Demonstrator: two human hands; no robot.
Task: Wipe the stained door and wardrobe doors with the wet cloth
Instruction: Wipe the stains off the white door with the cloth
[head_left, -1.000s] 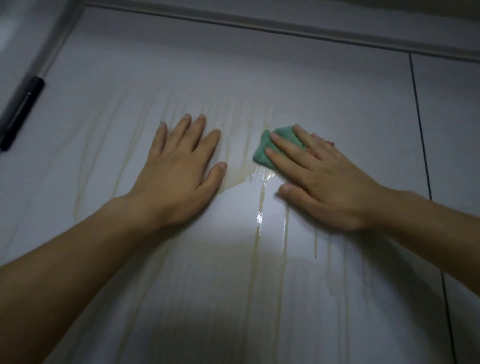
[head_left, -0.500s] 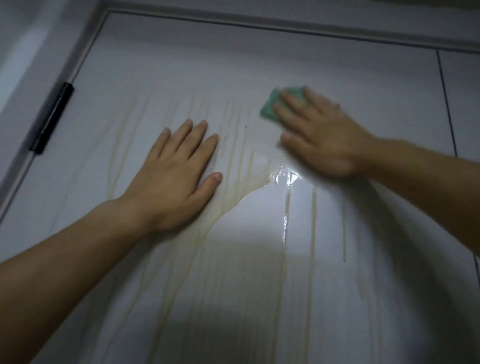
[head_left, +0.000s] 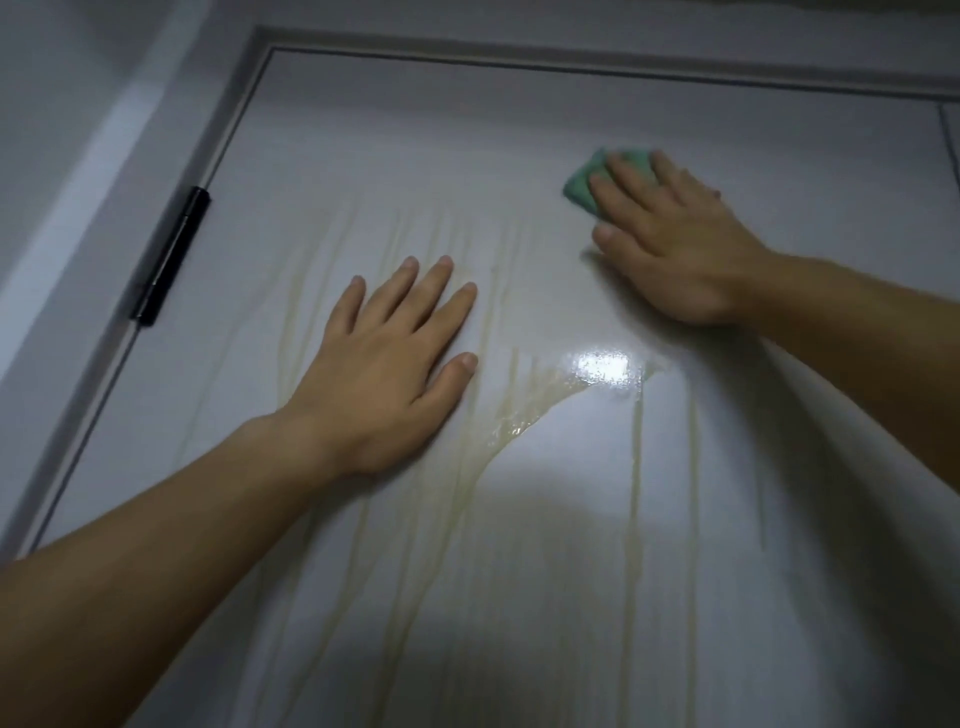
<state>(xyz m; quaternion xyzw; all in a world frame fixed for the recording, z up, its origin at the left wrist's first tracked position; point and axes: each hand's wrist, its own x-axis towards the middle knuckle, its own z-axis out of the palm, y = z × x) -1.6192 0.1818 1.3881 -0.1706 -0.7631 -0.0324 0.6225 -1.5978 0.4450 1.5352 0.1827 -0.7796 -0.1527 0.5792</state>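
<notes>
A white door (head_left: 519, 130) fills the view, streaked with yellowish drip stains (head_left: 519, 410) that run down its middle. My right hand (head_left: 670, 244) presses a folded green cloth (head_left: 584, 184) flat against the door's upper right part; only the cloth's left edge shows past my fingers. My left hand (head_left: 389, 364) lies flat on the door at centre left, fingers spread, holding nothing. A wet glossy patch (head_left: 605, 366) shines between the two hands.
A black hinge (head_left: 169, 254) sits on the door's left edge beside the grey frame (head_left: 156, 156). A thin vertical seam (head_left: 948, 140) at the far right marks the adjoining panel. The frame's top rail (head_left: 571, 57) runs above.
My right hand has slid the cloth up and to the right, away from the wet patch. The left hand has stayed flat on the door. The view has shifted, showing more frame and hinge.
</notes>
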